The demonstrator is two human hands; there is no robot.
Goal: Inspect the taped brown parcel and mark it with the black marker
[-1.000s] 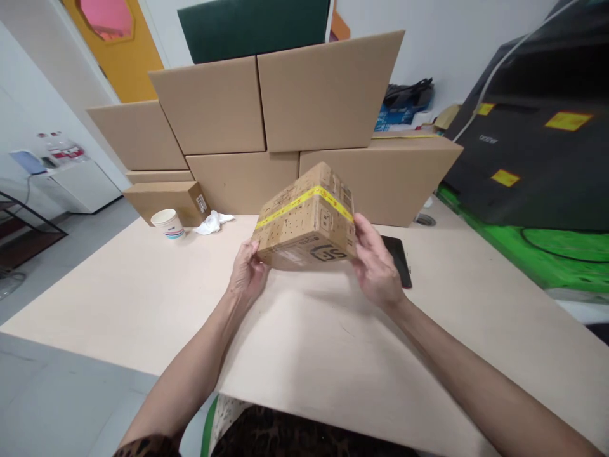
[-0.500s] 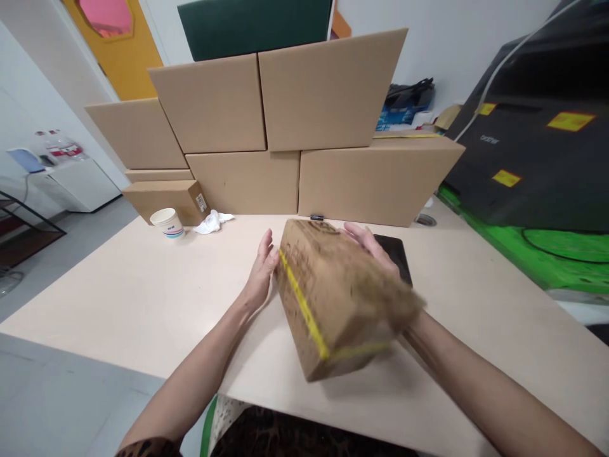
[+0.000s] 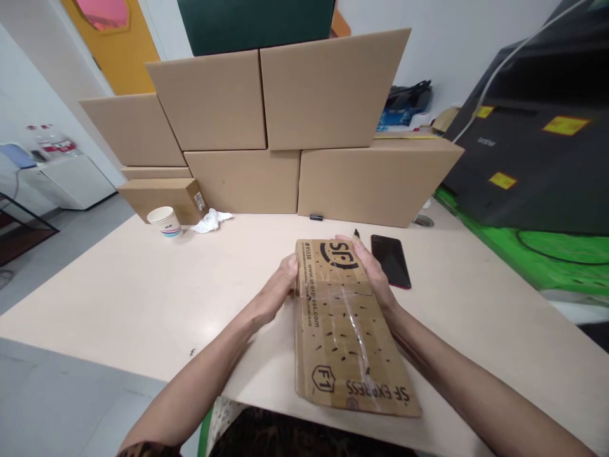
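A brown shipping box (image 3: 345, 324) printed with black logos and sealed with clear tape lies flat on the pale table (image 3: 143, 298), its near end at the table's front edge. My left hand (image 3: 278, 289) grips the box's far left side. My right hand (image 3: 366, 266) holds the far right side, fingers curled over the top edge. Both forearms reach in from the bottom of the view.
A wall of large plain cardboard boxes (image 3: 285, 127) stands along the table's back. A paper cup (image 3: 164, 221) and a crumpled white tissue (image 3: 212, 220) sit at the back left. A black phone (image 3: 390, 260) lies just right of my right hand. A black machine (image 3: 537, 133) fills the right side.
The box was held up in both hands with yellow tape showing. It has been turned over and laid flat on the table, clear-taped face up, with both hands still on it.
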